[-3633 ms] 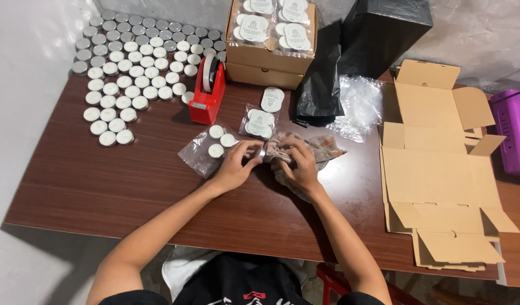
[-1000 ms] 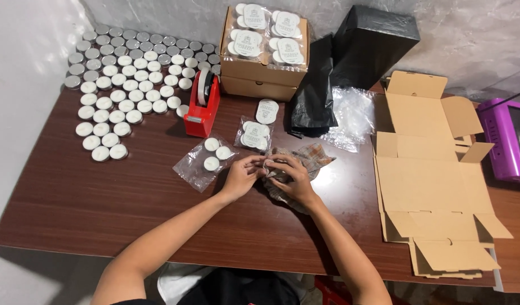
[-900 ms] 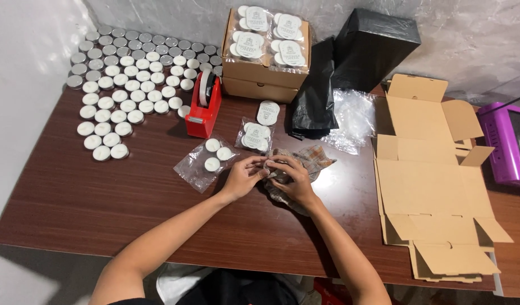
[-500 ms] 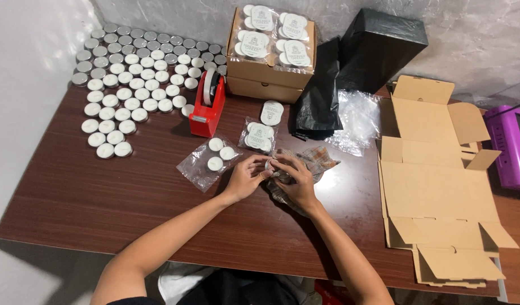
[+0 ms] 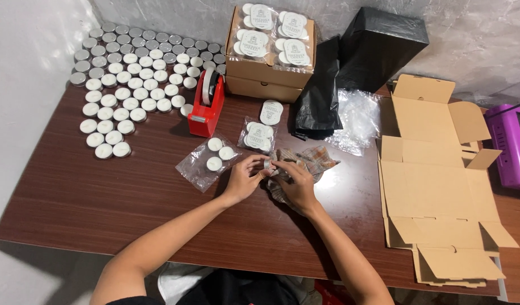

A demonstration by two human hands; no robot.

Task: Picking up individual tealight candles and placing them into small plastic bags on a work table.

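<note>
Both hands meet at the desk (image 5: pixel 73 197) centre: left hand (image 5: pixel 244 179) and right hand (image 5: pixel 293 185) together pinch one small tealight (image 5: pixel 267 164) above a checked cloth (image 5: pixel 310 161). Such a light fingertip grip could slip, dropping it onto the open clear bag (image 5: pixel 206 162) nearby.

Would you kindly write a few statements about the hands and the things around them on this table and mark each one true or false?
1. Both hands meet at a small tealight above a checked cloth. True.
2. The clear bag beside the left hand holds three tealights. True.
3. The tape dispenser is blue. False: it is red.
4. The flat cardboard box lies on the side of the left hand. False: it lies beyond the right hand.
5. The open carton at the back is empty. False: it holds packed tealights.
</note>
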